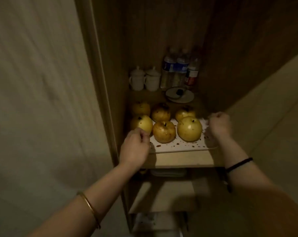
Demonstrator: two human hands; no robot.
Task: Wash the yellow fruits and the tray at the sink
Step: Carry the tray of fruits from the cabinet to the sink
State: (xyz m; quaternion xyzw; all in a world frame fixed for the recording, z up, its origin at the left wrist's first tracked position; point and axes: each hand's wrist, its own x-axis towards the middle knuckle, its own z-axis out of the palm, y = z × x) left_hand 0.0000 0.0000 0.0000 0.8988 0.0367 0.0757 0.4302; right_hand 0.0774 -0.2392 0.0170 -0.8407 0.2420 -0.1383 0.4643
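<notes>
Two grips: left hand [134, 146] curls at the tray's [179, 146] left edge (hold unclear), right hand [217, 127] pinches the right edge. Tray sits on a shelf [179, 159] and looks stiff; six loose fruits [189, 128] likely make it heavy and may roll, so lift level.

Left grip [134, 147] covers near-left corner of tray [179, 146]; fingers curl at that edge, actual hold not readable. Right grip [218, 125] motion-blurred at tray's right edge; contact unclear. Tray's far part hidden under 6 yellow fruits [189, 129]; far 3 partly masked by near 3. Bottles [177, 69] at far end of shelf [179, 159]: labels blurred, caps lost in dark. Small dark item [179, 91] on plate [187, 100]: unidentifiable. Below shelf, pale stack [168, 172] in shadow, kind unknown. Left forearm [86, 194] and right forearm [257, 189] cut by bottom edge.
</notes>
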